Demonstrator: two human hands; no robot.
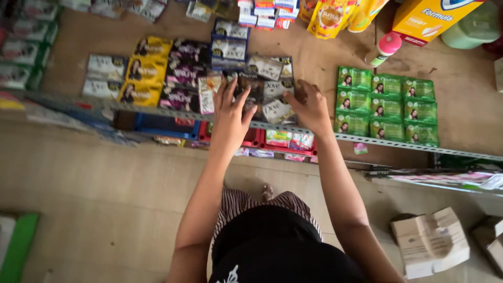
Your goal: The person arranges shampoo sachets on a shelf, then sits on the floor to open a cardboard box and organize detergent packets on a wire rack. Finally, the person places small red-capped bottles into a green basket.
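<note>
left hand [230, 112] lies flat with fingers spread on the dark sachets [257, 91]; right hand [309, 107] curls around their edge at 3 o'clock. green sachets [387, 105] sit further toward 3 o'clock on the shelf [461, 120].

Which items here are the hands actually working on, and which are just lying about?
In hand:
- left hand and right hand on the dark and white sachets at the shelf edge

Lying about:
- green sachets
- yellow sachets
- pink-capped bottle
- torn cardboard box on the floor

Both bare arms outstretched, left hand [230, 112] fingers spread flat, right hand [310, 107] curled, palm down.
</note>
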